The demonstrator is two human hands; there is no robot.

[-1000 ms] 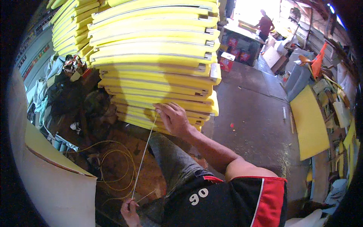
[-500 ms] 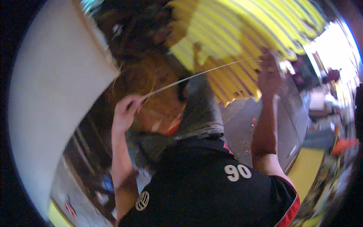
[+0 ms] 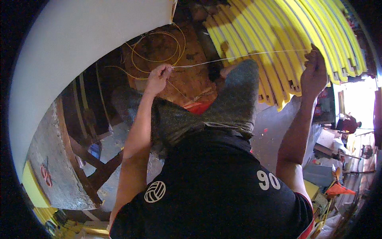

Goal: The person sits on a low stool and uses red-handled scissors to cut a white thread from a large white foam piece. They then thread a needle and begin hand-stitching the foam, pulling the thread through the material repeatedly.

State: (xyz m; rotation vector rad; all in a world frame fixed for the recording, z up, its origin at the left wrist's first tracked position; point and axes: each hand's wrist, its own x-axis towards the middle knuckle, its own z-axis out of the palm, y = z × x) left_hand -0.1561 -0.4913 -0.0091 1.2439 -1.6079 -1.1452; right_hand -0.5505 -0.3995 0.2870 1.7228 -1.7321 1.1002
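A thin white cord (image 3: 238, 57) stretches nearly straight between my two hands, passing above my raised knee and in front of the yellow strips. My left hand (image 3: 159, 79) pinches its left end between closed fingertips, beside a loose loop of yellow cord (image 3: 184, 42). Whether the white and yellow cords join at those fingers, I cannot tell. My right hand (image 3: 314, 75) is raised over the yellow strips (image 3: 270, 44), its fingers closed round the cord's other end. That hand lies in shade, so its exact grip is hard to see.
The yellow cord coils over a brown wooden board (image 3: 195, 44) between my legs. A large pale panel (image 3: 91, 36) curves along the left. Below it stands a worn grey board (image 3: 59, 159) with orange-handled scissors (image 3: 45, 175). A person (image 3: 348, 124) is far off at right.
The view has shifted and sharpened, so both hands appear higher and farther right. The white cord stays stretched between them, and the yellow coil shows plainly now.
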